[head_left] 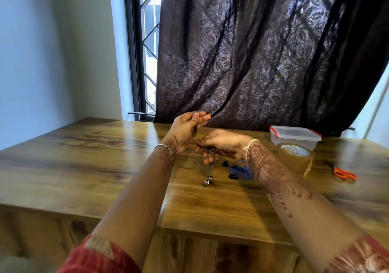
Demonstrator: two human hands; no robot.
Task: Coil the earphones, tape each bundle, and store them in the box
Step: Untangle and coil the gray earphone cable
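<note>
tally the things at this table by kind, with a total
earphone sets: 2 (thin grey wired pair with metal buds, blue wired pair)
clear plastic box with red clips: 1
brown packing tape roll: 1
orange-handled scissors: 1
total: 5

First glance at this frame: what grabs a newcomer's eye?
Both hands over the middle of the wooden table: the left hand is raised, pinching the cable of the silver earphones, the right hand grips its loops, buds below the hands. A dark curtain fills the back. At right a tape roll stands before a clear box with red clips, orange scissors beside it.
</note>
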